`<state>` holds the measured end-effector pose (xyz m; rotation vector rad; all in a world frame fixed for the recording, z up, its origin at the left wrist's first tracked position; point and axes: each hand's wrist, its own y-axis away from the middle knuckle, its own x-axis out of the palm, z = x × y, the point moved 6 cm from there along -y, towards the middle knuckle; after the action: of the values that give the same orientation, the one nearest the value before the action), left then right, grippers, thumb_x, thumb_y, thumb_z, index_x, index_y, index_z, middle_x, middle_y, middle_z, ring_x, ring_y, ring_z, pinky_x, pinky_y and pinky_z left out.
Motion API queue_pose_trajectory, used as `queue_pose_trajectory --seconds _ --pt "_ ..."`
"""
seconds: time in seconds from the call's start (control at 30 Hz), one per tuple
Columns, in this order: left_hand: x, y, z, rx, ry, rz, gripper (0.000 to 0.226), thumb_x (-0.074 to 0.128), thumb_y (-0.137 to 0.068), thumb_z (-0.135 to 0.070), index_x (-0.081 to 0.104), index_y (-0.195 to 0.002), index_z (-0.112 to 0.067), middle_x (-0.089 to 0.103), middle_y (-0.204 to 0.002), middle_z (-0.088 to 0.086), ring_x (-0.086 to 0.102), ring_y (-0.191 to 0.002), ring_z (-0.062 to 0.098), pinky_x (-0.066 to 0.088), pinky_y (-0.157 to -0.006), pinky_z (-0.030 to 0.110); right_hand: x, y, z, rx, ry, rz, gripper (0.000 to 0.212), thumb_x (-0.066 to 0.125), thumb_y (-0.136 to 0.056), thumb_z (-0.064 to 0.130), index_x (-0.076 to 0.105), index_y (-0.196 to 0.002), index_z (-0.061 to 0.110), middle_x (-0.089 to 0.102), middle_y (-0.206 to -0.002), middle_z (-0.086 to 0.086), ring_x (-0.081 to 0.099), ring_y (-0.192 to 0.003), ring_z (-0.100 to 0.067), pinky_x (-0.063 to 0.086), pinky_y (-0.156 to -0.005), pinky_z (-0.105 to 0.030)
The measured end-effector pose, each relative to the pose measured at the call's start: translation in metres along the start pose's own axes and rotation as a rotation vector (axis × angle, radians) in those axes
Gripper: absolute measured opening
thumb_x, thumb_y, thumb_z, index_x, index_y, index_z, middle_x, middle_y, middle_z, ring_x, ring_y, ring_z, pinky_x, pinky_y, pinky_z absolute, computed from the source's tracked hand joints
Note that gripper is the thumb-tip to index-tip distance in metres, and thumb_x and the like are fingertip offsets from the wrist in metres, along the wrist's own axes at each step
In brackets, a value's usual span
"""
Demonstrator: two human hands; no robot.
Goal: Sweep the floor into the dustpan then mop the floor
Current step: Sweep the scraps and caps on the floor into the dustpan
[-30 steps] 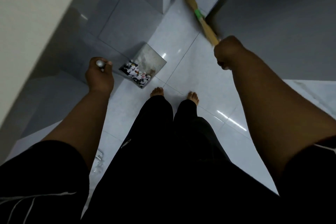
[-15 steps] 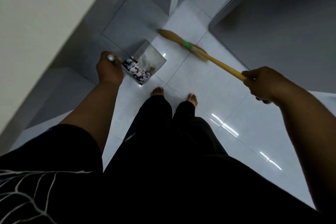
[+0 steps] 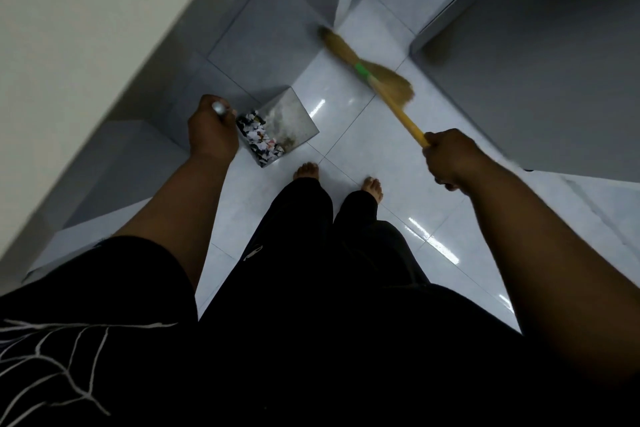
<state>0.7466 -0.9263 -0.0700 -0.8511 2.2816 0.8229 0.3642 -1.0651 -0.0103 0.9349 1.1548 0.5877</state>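
The fingers of the left hand (image 3: 211, 133) were curled tightly round the silver metal handle (image 3: 219, 108) of a grey metal dustpan (image 3: 296, 114). The dustpan was held low at the glossy white tiled floor (image 3: 363, 149), just ahead of the bare feet (image 3: 306, 170), and torn paper scraps (image 3: 261, 142) were heaped at its back. The fingers of the right hand (image 3: 450, 158) were clamped on the yellow stick of a green-banded straw broom (image 3: 369, 71). Its blurred bristles were seen apart from the dustpan's mouth, towards the grey wall corner.
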Motion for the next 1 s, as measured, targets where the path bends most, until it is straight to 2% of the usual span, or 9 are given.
queue_pose_trajectory --seconds 0.17,0.27,0.4,0.53,0.7,0.8,0.87,0.93,1.0 --pt "0.005 0.008 -0.015 -0.001 0.0 0.031 0.016 0.05 -0.094 0.004 0.049 -0.096 -0.012 0.054 -0.096 0.008 0.051 -0.092 0.016 0.037 -0.071 0.009 0.014 0.026 0.02 -0.052 -0.098 0.145 0.043 0.043 -0.097 0.015 0.053 -0.138 0.024 0.044 -0.063 -0.002 0.035 -0.039 -0.014 0.027 -0.037 -0.019" --pt "0.002 0.005 -0.013 -0.044 0.012 0.009 0.013 0.049 -0.094 0.003 0.053 -0.098 -0.008 0.054 -0.088 0.002 0.05 -0.091 0.015 0.038 -0.068 0.009 0.003 0.049 0.021 -0.084 -0.204 0.23 0.04 0.045 -0.098 0.016 0.056 -0.134 0.029 0.036 -0.059 -0.002 0.025 -0.042 -0.012 0.021 -0.04 -0.021" --pt "-0.005 0.0 -0.006 -0.036 -0.131 0.027 0.01 0.052 -0.094 -0.008 0.048 -0.096 -0.017 0.054 -0.086 0.002 0.048 -0.083 0.015 0.037 -0.071 0.02 -0.031 0.086 0.014 -0.149 -0.303 0.258 0.033 0.051 -0.099 0.022 0.061 -0.124 0.04 0.041 -0.053 0.001 0.028 -0.043 -0.011 0.023 -0.04 -0.019" --pt "-0.013 0.001 0.008 -0.1 0.046 0.011 0.013 0.049 -0.094 0.004 0.05 -0.098 -0.008 0.054 -0.1 0.014 0.051 -0.095 0.018 0.04 -0.076 0.012 -0.061 0.104 0.014 -0.218 -0.278 0.189 0.033 0.053 -0.099 0.024 0.058 -0.124 0.046 0.049 -0.057 -0.002 0.035 -0.039 -0.008 0.029 -0.038 -0.018" --pt "-0.03 0.013 0.025 -0.095 0.045 -0.019 0.01 0.055 -0.095 -0.002 0.054 -0.101 -0.01 0.063 -0.112 0.021 0.055 -0.099 0.017 0.038 -0.082 0.012 -0.058 0.079 0.031 -0.264 -0.104 0.053 0.038 0.051 -0.1 0.026 0.053 -0.136 0.038 0.053 -0.063 -0.001 0.042 -0.044 -0.012 0.034 -0.039 -0.022" --pt "-0.038 0.022 0.037 -0.107 0.06 -0.055 0.011 0.057 -0.094 -0.002 0.053 -0.099 -0.011 0.061 -0.102 0.012 0.061 -0.106 0.029 0.04 -0.085 0.014 -0.029 0.054 0.042 -0.273 0.104 -0.022 0.044 0.048 -0.1 0.027 0.047 -0.144 0.029 0.057 -0.087 -0.003 0.051 -0.061 -0.023 0.038 -0.044 -0.024" --pt "-0.042 0.028 0.044 -0.122 0.046 -0.068 0.008 0.057 -0.094 -0.003 0.056 -0.1 -0.008 0.064 -0.105 0.017 0.061 -0.107 0.031 0.041 -0.086 0.016 -0.002 0.046 0.044 -0.236 0.164 -0.02 0.047 0.046 -0.1 0.025 0.043 -0.146 0.026 0.061 -0.105 -0.01 0.056 -0.072 -0.027 0.04 -0.046 -0.024" --pt "-0.043 0.034 0.05 -0.136 0.001 -0.078 0.013 0.059 -0.094 -0.005 0.059 -0.106 0.0 0.065 -0.11 0.02 0.062 -0.105 0.03 0.04 -0.085 0.017 0.026 0.044 0.041 -0.191 0.098 0.056 0.048 0.044 -0.099 0.021 0.041 -0.147 0.022 0.059 -0.097 -0.009 0.056 -0.069 -0.027 0.041 -0.046 -0.027" --pt "-0.044 0.038 0.053 -0.133 -0.021 -0.086 0.017 0.059 -0.094 -0.006 0.059 -0.108 0.002 0.066 -0.11 0.02 0.062 -0.104 0.031 0.04 -0.085 0.018 0.044 0.048 0.034 -0.137 -0.027 0.15 0.048 0.043 -0.098 0.016 0.043 -0.146 0.022 0.053 -0.077 -0.003 0.05 -0.052 -0.02 0.036 -0.041 -0.026"
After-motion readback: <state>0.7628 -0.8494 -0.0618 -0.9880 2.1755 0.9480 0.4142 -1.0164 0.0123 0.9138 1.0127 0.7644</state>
